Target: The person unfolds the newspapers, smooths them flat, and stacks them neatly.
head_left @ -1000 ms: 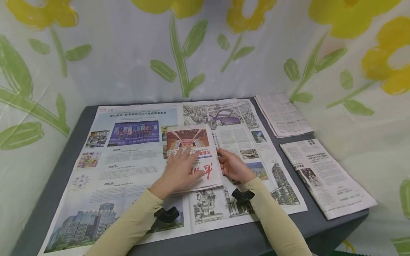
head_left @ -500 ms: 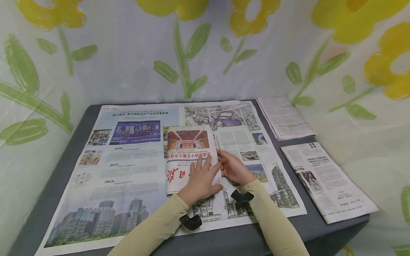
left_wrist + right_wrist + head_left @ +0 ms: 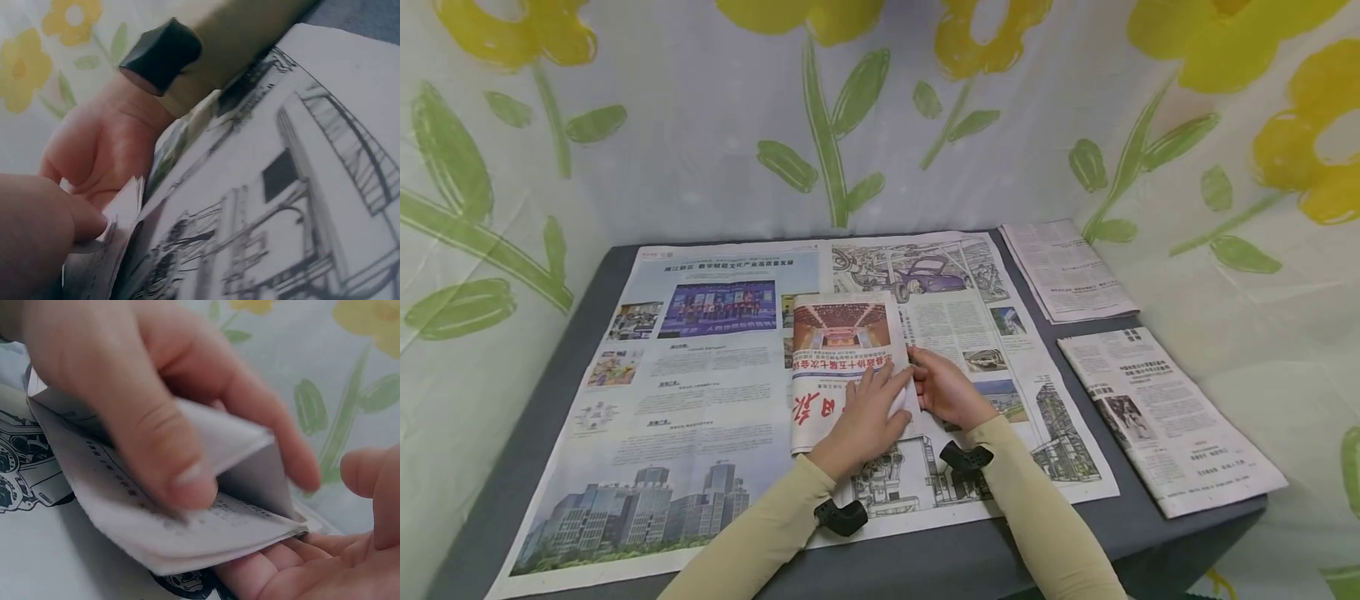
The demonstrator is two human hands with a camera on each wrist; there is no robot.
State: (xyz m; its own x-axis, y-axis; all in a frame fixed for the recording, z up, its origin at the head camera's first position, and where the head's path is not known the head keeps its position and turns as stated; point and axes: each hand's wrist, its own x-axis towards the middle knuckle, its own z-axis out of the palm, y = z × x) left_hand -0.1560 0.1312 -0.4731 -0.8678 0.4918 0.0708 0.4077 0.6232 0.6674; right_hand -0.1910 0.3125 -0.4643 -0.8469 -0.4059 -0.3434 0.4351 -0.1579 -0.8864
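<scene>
A folded newspaper (image 3: 841, 327) with a red title and a hall photo lies on a large spread newspaper sheet (image 3: 700, 392). My left hand (image 3: 859, 423) reaches over its near right part. In the right wrist view, the left thumb (image 3: 190, 487) is on an inner page, and the left fingers are beyond a raised flap (image 3: 240, 434), which they pinch. My right hand (image 3: 949, 389) is at the right edge. Its fingers (image 3: 275, 569) lie under the layers, with the thumb (image 3: 362, 472) standing apart. The left wrist view shows the layered page edges (image 3: 122, 231) between both hands.
Two more folded newspapers lie at the right, one at the back (image 3: 1067, 271) and one nearer (image 3: 1168, 421). A dark grey cloth (image 3: 925, 560) covers the table. Flower-printed curtains (image 3: 700, 125) hang behind and at both sides.
My left hand has slid right and nearer across the folded newspaper, uncovering more red title. Since half a second ago, its thumb has drawn in at the near right corner. My right hand keeps its place.
</scene>
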